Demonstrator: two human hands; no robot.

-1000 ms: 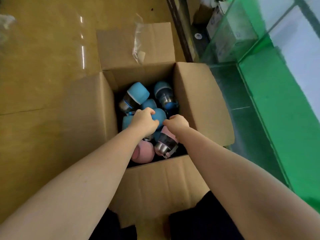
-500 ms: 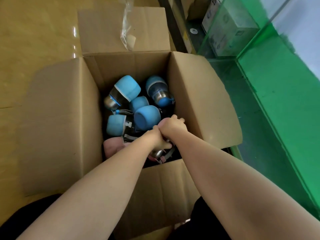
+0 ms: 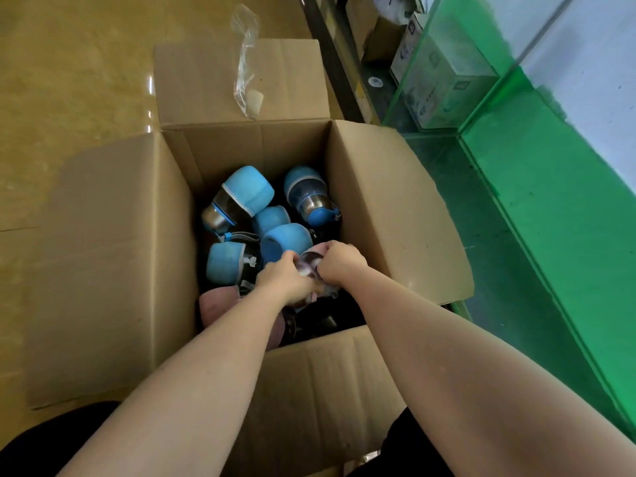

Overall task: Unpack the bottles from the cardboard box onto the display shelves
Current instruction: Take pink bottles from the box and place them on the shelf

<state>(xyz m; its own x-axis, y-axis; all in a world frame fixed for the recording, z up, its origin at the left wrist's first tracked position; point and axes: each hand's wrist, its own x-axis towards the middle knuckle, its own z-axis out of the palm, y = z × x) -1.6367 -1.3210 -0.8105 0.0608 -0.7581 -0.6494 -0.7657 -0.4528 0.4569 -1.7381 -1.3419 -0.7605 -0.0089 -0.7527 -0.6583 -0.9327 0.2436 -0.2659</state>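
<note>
Tan floor [image 3: 69,80] lay under an open cardboard box [image 3: 395,201] at frame centre. Left hand [image 3: 285,280] and right hand [image 3: 340,266] both gripped 1 pink bottle [image 3: 309,261] among blue bottles [image 3: 247,191].

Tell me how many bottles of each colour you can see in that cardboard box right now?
Blue bottles: 5
Pink bottles: 2, one gripped by the left hand and right hand, one beside the left forearm
Total visible: 7; more may lie hidden beneath.
</note>
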